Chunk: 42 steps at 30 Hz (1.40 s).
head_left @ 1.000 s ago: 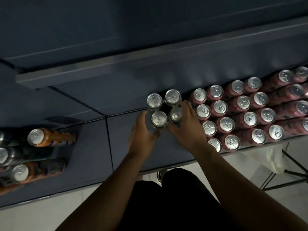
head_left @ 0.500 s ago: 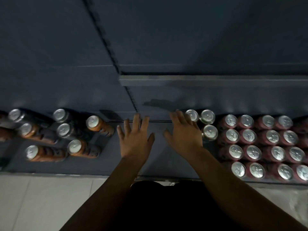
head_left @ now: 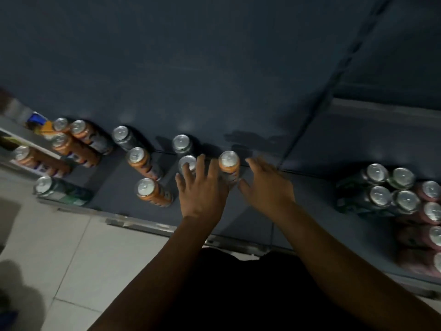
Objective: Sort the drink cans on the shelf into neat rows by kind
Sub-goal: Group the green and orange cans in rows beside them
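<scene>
between spread left hand (head_left: 202, 191) and spread right hand (head_left: 267, 187) stands 1 orange can (head_left: 229, 164), 2 dark cans (head_left: 182, 142) beside.

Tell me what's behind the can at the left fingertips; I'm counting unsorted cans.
One dark can stands right behind the near can, then the shelf's back wall. The left hand covers the near can's body, so its kind cannot be told.
</scene>
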Motion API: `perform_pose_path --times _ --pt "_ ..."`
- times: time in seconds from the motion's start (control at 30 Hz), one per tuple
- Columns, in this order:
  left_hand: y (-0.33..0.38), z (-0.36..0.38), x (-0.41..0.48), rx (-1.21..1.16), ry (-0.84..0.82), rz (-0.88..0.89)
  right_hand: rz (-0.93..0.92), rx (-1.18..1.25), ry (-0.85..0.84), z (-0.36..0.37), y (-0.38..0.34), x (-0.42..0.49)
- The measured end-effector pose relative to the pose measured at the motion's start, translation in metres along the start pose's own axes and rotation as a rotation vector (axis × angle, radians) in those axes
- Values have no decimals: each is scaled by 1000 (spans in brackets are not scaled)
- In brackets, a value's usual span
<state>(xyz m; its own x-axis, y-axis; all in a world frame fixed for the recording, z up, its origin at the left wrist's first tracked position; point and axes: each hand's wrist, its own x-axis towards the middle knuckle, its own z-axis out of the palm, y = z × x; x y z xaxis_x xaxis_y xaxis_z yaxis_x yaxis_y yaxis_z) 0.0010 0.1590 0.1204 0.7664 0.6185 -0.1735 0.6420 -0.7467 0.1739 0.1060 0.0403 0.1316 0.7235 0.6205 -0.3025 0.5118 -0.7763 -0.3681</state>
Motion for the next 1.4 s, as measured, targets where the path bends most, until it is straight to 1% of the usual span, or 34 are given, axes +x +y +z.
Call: perform_pose_path --times 0.17,0.3,0.4,0.63,0.73,0.83,1.0,1.1,1.23,1.3,1.4 --pt "-88 -12 24 -36 31 -11 75 151 -52 37 -74 11" --pt "-131 -17 46 -100 15 21 157 238 -108 56 -104 17" --pt "-149 -15 67 -175 -38 29 217 351 -132 69 -112 23" --pt "-161 1 118 -410 -171 23 302 358 -164 91 -116 67" --pt "-164 11 138 -548 -206 -3 272 357 -194 95 -110 92" --pt "-165 20 154 -662 -218 -45 260 377 -284 98 -101 110" --pt "-165 46 178 -729 -343 -141 191 374 -359 110 -93 132" --pt "-161 55 184 -872 -397 -201 133 452 -380 116 -91 141" --pt "-162 63 190 -1031 -438 -182 99 503 -404 116 -87 147" --pt "-164 63 191 -1068 -465 -173 89 495 -406 118 -85 149" --pt "-166 67 191 -1100 -460 -143 86 511 -388 119 -83 149"
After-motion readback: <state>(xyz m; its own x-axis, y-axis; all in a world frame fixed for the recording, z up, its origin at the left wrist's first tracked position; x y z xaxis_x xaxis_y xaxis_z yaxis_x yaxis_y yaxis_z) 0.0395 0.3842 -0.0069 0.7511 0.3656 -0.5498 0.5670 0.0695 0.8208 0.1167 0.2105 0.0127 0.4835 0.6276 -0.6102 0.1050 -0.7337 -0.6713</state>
